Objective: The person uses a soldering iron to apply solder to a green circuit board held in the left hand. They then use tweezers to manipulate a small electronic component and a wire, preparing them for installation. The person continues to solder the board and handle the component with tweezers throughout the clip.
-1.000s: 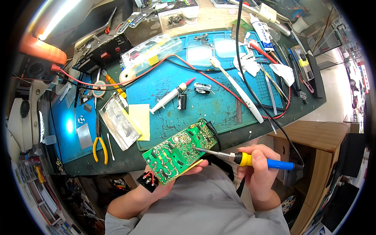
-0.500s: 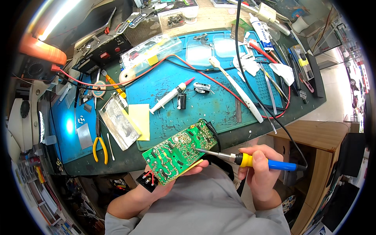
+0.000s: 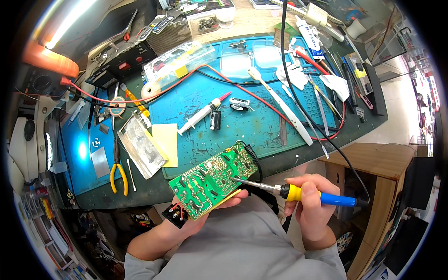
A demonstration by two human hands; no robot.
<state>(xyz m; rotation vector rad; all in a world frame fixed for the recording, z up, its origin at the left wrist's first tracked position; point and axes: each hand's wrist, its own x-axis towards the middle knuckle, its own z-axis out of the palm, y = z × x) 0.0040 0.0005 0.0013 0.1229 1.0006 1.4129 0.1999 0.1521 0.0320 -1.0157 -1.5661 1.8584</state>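
A green circuit board (image 3: 205, 184) rests tilted in my left hand (image 3: 198, 225), which supports it from below with fingertips showing past its lower right edge. The solder side faces up. At its left end hangs a black socket (image 3: 175, 215) on red wires, and a black cable (image 3: 253, 153) leaves the right end. My right hand (image 3: 311, 205) grips a soldering iron (image 3: 337, 199) with a yellow and blue handle, thumb and fingers round the yellow part. Its metal tip is at the board's right half; whether it touches I cannot tell.
Beyond the board, a blue mat (image 3: 186, 112) carries a syringe (image 3: 203, 116), two black capacitors and a white brush (image 3: 282, 107). Yellow-handled pliers (image 3: 119, 179) and a cotton swab (image 3: 132, 175) lie leftward. The iron's black cord (image 3: 347, 163) arcs across the right side.
The rear end of the soldering iron has dipped slightly, and its tip has shifted a little to the left over the board. The board stays nearly still in my left hand.
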